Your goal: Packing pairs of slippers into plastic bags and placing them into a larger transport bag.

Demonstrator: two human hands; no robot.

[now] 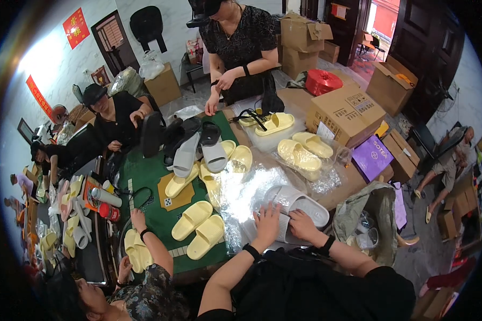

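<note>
A pair of light grey slippers lies on glossy clear plastic sheeting in front of me. My left hand rests with spread fingers on the ribbed strap of the nearer slipper. My right hand has its fingers bent over the same slipper's edge, close beside the left. The hands cover part of this slipper. To the left, two pale yellow slippers lie side by side on the green mat. More yellow slippers, these in clear plastic, lie beyond my hands.
A cardboard box and purple box stand at the right. An open woven sack is beside my right arm. Across the table a person stands; another person's hand is at left. Grey slippers lie mid-table.
</note>
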